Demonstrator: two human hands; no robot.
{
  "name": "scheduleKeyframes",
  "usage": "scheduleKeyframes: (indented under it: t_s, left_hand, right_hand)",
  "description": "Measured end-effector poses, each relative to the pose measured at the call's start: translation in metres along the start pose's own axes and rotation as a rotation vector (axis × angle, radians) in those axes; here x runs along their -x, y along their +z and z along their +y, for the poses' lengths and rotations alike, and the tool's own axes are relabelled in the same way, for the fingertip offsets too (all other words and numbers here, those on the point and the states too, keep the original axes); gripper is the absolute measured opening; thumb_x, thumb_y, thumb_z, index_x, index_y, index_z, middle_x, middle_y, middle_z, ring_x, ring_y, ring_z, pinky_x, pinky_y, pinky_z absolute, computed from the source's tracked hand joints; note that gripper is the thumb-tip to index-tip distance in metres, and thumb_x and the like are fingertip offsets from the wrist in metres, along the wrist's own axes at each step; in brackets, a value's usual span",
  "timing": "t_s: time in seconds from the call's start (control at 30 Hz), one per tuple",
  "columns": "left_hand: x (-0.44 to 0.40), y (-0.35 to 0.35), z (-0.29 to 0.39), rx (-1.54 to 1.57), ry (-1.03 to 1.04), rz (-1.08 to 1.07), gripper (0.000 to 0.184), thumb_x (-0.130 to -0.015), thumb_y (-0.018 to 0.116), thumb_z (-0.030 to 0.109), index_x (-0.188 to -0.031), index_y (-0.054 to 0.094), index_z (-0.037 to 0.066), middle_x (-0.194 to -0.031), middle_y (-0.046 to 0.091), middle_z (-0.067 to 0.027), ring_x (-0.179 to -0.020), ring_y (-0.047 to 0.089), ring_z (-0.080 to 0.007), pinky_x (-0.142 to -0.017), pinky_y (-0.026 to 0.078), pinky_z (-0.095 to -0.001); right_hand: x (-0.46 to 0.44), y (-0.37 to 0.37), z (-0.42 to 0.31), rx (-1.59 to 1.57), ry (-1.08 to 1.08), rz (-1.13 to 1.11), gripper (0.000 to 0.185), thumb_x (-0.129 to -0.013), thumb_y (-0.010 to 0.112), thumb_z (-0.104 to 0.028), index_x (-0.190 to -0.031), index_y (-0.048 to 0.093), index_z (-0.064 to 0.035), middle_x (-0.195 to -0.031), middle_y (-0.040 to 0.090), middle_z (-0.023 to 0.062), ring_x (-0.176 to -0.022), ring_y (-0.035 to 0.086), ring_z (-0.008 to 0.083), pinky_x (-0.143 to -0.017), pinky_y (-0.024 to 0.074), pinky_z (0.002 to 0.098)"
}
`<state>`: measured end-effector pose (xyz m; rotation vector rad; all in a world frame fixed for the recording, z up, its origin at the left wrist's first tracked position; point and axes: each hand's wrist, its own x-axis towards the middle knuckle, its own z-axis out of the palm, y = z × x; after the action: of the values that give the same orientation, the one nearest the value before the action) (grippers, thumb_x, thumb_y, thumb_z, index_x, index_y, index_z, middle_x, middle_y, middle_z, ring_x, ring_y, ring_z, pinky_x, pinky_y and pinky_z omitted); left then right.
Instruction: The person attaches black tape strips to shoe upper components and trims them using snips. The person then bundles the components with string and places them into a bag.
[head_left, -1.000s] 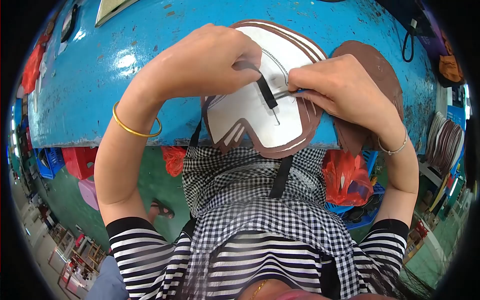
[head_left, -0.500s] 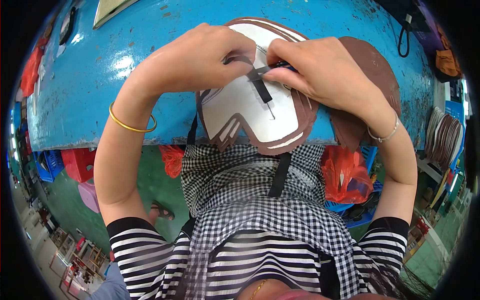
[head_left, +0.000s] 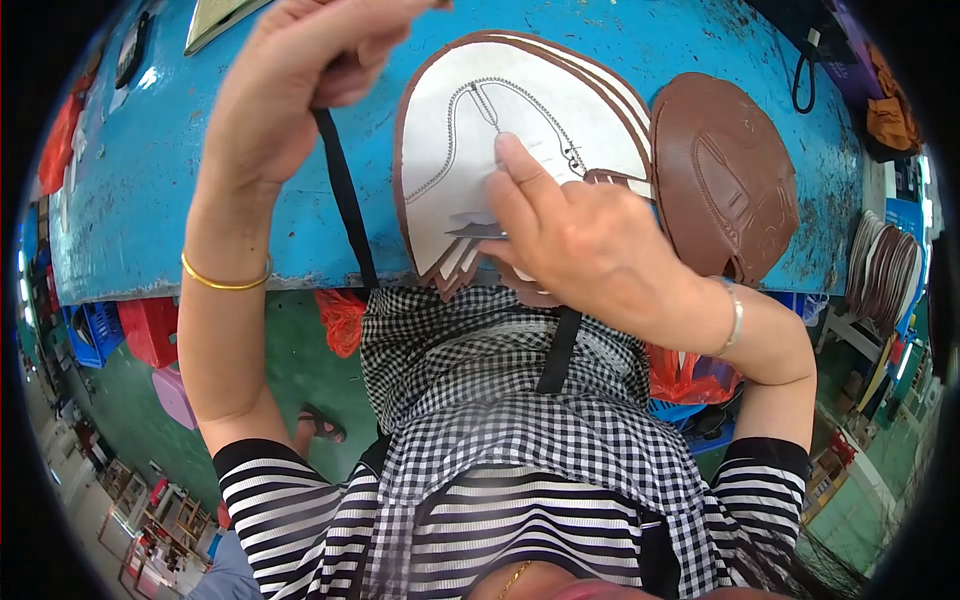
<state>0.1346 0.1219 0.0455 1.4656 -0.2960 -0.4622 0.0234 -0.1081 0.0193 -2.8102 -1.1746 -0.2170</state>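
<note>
My left hand [head_left: 315, 75] is raised over the upper left of the table, fingers curled. A narrow black tape [head_left: 345, 200] hangs from it to the table's front edge. A stack of rounded brown pieces with white backing [head_left: 440, 150] lies before me, with a stitched curve on the top piece. My right hand [head_left: 580, 235] rests on this stack, index finger stretched along the stitching. Grey pointed blades, which look like thread snips [head_left: 470, 228], stick out under its palm; their handle is hidden. Beside the stack lies a brown embossed piece [head_left: 725, 180].
The blue table [head_left: 250, 220] has a worn front edge close to my body. A dark phone-like object [head_left: 132, 50] and a pad [head_left: 215, 22] lie at the far left. Red bags [head_left: 690, 372] hang below the table. More stacked pieces [head_left: 882, 265] stand at the right.
My left hand has moved up and left, away from the stack, with the black tape. My right hand has shifted down and left onto the top piece, and its stitching is now uncovered.
</note>
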Motion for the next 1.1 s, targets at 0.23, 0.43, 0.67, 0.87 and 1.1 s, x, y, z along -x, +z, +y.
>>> scheduleKeyframes:
  t_s: [0.23, 0.43, 0.67, 0.87, 1.1]
  left_hand:
    - [0.020, -0.002, 0.034, -0.413, 0.202, 0.212, 0.027, -0.099, 0.056, 0.022, -0.115, 0.068, 0.003, -0.070, 0.050, 0.0063, -0.054, 0.030, 0.0026, -0.047, 0.018, -0.0175]
    - [0.022, 0.037, 0.032, -0.502, 0.142, -0.085, 0.014, -0.093, 0.064, 0.011, -0.101, 0.066, 0.000, -0.071, 0.060, 0.0013, -0.065, 0.056, -0.0037, -0.061, 0.042, -0.0172]
    - [0.005, 0.045, 0.031, -0.589, 0.064, -0.290, 0.009, -0.085, 0.072, 0.008, -0.085, 0.068, 0.000, -0.075, 0.064, 0.0011, -0.074, 0.059, -0.0059, -0.068, 0.048, -0.0202]
    - [-0.024, 0.049, -0.001, -0.811, 0.047, -0.563, 0.012, -0.079, 0.073, 0.009, -0.082, 0.068, -0.001, -0.073, 0.066, -0.0043, -0.066, 0.057, -0.0108, -0.064, 0.048, -0.0257]
    - [-0.034, 0.056, -0.015, -0.901, 0.029, -0.643, 0.014, -0.078, 0.074, 0.013, -0.080, 0.068, 0.001, -0.072, 0.066, -0.0077, -0.065, 0.058, -0.0162, -0.064, 0.048, -0.0286]
  right_hand:
    - [-0.007, 0.006, 0.016, -0.249, 0.163, 0.181, 0.019, -0.080, 0.065, -0.016, -0.090, 0.057, -0.0022, -0.096, 0.070, 0.0218, -0.053, 0.063, 0.0191, -0.047, 0.0487, 0.0305]
    - [0.020, -0.005, 0.052, -1.793, 0.917, 0.325, 0.027, -0.099, 0.058, -0.024, -0.114, 0.061, -0.0019, -0.105, 0.067, 0.0035, -0.090, 0.063, 0.0096, -0.077, 0.0530, 0.0245]
    - [0.124, -0.027, 0.086, -1.306, 0.857, 0.595, 0.041, -0.098, 0.058, -0.017, -0.134, 0.049, 0.0004, -0.128, 0.059, 0.0139, -0.116, 0.055, 0.0191, -0.093, 0.0490, 0.0329]
    - [0.177, -0.039, 0.164, -0.949, 1.104, 0.636, 0.025, -0.100, 0.053, -0.014, -0.122, 0.052, -0.0022, -0.092, 0.060, 0.0014, -0.068, 0.046, 0.0042, -0.057, 0.0341, 0.0177]
    - [0.097, -0.029, 0.077, -0.977, 0.596, 0.298, 0.012, -0.096, 0.056, -0.009, -0.107, 0.055, -0.0063, -0.080, 0.059, 0.0038, -0.061, 0.052, 0.0073, -0.054, 0.0391, 0.0228]
